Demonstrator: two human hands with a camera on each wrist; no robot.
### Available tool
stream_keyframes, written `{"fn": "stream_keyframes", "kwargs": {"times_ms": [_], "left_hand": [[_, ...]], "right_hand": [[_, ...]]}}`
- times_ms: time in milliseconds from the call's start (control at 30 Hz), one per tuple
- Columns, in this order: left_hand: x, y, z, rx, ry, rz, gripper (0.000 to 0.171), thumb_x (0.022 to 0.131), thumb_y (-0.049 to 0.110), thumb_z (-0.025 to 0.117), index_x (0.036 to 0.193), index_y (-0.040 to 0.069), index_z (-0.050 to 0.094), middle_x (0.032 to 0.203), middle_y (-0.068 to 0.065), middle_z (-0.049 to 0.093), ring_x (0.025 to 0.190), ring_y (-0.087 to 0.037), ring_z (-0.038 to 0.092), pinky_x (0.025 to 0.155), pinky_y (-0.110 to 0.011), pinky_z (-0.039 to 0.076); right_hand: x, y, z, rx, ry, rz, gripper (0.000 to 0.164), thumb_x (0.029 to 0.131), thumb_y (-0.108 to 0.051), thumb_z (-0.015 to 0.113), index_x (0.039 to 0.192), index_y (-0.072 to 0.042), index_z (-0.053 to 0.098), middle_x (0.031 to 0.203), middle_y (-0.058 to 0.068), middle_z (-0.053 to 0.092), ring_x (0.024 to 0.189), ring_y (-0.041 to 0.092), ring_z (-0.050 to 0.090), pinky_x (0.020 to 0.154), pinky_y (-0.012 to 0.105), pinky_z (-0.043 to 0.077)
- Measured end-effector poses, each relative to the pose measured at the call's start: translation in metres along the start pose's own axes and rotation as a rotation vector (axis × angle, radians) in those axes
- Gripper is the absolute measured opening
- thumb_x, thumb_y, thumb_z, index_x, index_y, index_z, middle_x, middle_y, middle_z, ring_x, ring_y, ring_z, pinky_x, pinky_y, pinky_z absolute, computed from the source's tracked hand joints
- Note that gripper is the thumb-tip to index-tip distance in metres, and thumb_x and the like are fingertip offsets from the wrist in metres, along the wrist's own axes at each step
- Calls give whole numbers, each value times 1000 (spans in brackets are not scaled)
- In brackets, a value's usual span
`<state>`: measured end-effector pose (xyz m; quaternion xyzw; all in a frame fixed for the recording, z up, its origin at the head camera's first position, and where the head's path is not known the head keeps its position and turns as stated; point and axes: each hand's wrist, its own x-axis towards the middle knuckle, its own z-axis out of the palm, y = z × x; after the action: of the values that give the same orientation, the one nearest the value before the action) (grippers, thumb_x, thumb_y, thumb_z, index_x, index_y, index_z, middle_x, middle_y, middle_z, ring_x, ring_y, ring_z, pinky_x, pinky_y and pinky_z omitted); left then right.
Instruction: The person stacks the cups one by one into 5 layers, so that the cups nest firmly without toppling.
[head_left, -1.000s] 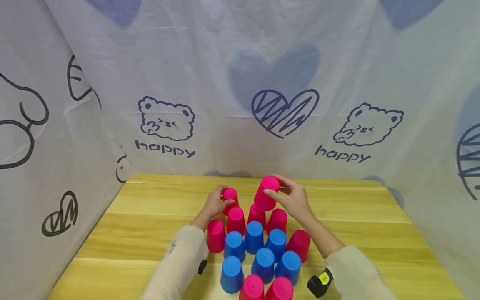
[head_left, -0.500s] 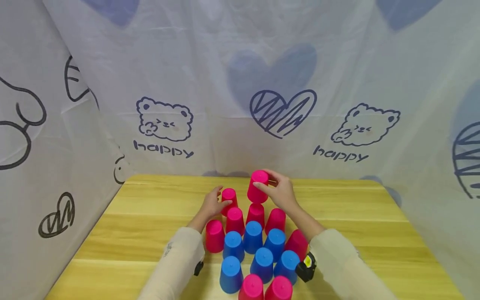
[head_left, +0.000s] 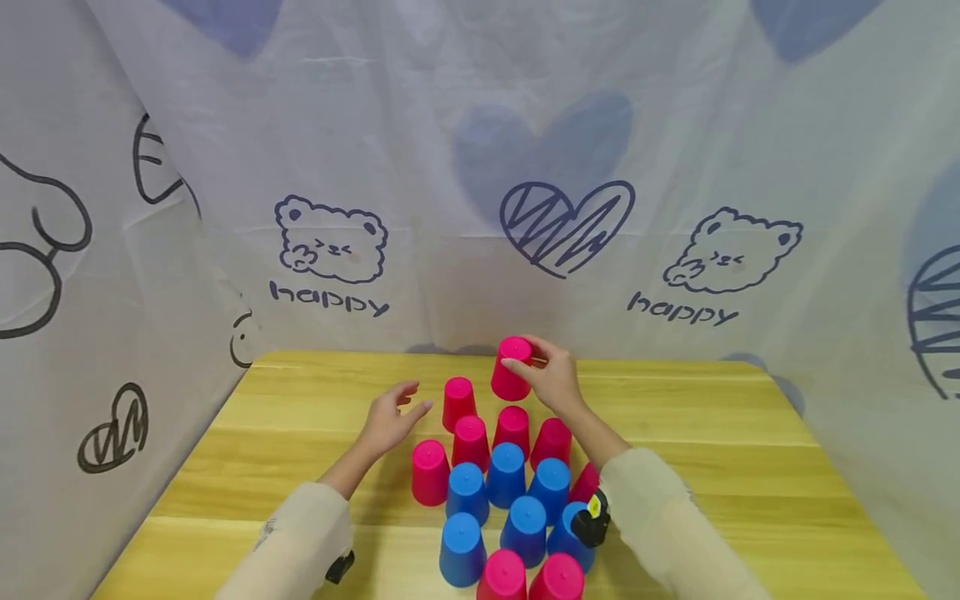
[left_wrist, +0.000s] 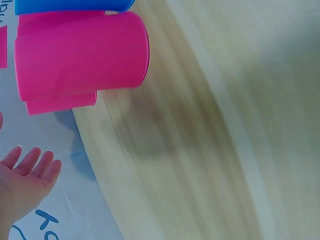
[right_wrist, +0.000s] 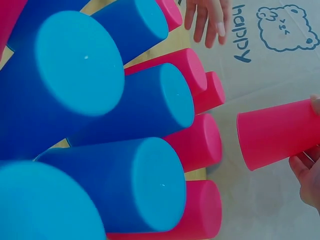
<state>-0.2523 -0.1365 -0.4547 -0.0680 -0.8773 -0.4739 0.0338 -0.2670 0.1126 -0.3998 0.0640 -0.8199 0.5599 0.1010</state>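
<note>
Pink cup [head_left: 510, 389] up in the air, base uppermost, and it's the right hand [head_left: 555, 379] pinching it, thumb across the near side, fingers round the far side! Right wrist view shows it apart from the others, above their tops, over the back of the cluster. Across on the other flank, the left hand [head_left: 387, 419] is spread, fingers and thumb apart, near the back-left pink cup [head_left: 459, 406] but not touching it. And what a crowd of upturned cups on the bench [head_left: 300, 433]! Three pink cups [head_left: 470, 443] line up just in front, six blue cups [head_left: 506, 475] pack the middle, one partly hidden by the black wrist device [head_left: 592, 521]. Pink at either side, the right one half covered, and two front pink cups [head_left: 502, 577] cut by the lower edge. Behind it all hangs a pale curtain [head_left: 450, 283], bears, hearts and "happy" across it.
</note>
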Motion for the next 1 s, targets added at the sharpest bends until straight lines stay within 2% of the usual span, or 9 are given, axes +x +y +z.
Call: {"fn": "stream_keyframes", "kwargs": {"times_ms": [233, 533, 733, 1000], "left_hand": [[-14, -3, 6, -73, 22, 39, 41, 87, 16, 64, 121, -5, 55, 120, -23, 59, 111, -39, 56, 93, -50, 47], [-50, -9, 2, -151, 1, -70, 40, 87, 18, 64, 120, -3, 57, 121, -22, 59, 109, -33, 58, 93, -43, 50], [-67, -10, 3, -181, 23, -89, 41, 86, 19, 65, 121, -1, 57, 122, -19, 60, 112, -32, 57, 95, -43, 48], [-78, -15, 15, -199, 25, -88, 49, 84, 21, 68, 126, 1, 53, 123, -15, 59, 114, -31, 56, 96, -45, 47]], "right_hand": [[4, 7, -1, -13, 20, 27, 45, 83, -19, 70, 124, -4, 57, 121, 17, 60, 112, 32, 57, 91, 42, 51], [9, 9, 11, 10, 2, 27, 48, 83, -18, 70, 126, -3, 55, 121, 19, 60, 111, 33, 58, 91, 41, 51], [12, 16, 17, 20, -30, 63, 47, 83, -18, 70, 126, -4, 56, 121, 18, 60, 111, 32, 58, 89, 40, 52], [7, 24, 19, 22, -25, 93, 47, 82, -17, 70, 125, -4, 56, 122, 17, 60, 112, 32, 56, 89, 41, 52]]}}
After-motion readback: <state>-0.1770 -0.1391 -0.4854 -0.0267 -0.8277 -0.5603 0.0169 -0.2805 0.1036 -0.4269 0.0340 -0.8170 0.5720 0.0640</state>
